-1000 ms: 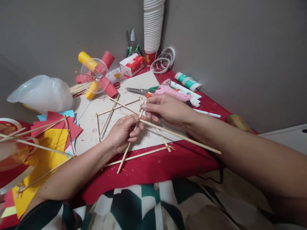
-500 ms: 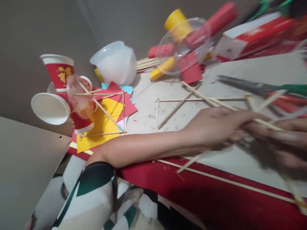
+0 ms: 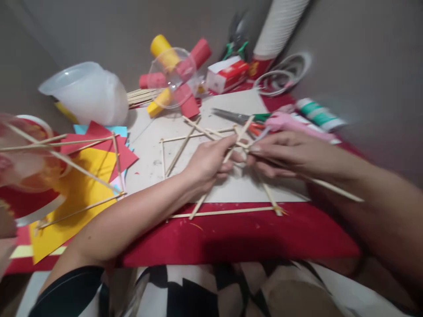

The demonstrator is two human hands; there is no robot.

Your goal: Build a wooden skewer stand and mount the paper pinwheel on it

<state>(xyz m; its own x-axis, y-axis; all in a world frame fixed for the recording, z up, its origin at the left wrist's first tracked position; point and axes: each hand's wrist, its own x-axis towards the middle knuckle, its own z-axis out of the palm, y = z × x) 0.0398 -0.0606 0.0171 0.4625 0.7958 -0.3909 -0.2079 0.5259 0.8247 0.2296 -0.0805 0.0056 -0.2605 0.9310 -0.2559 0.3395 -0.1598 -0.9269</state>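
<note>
Head view: our left hand (image 3: 211, 165) and right hand (image 3: 280, 152) nearly meet over a stick frame (image 3: 224, 213) on the bench (image 3: 247, 246).
We record the left hand closed around a slanted stick (image 3: 247, 126), whose lower end crosses the near bar of the stick frame. Fingers of the right hand are bent together beside the slanted stick; blur keeps us from telling what, if anything, they grip. A long stick (image 3: 337, 189) juts out to the right from below that hand. We place the stick frame under and around both hands, partly on a pale board (image 3: 145, 163), near bar over red cover. Beyond the hands: scissors (image 3: 231, 116), a pink glue gun (image 3: 287, 124), a paper-tube wheel (image 3: 190, 100). To the left we note a yellow sheet (image 3: 95, 167).
</note>
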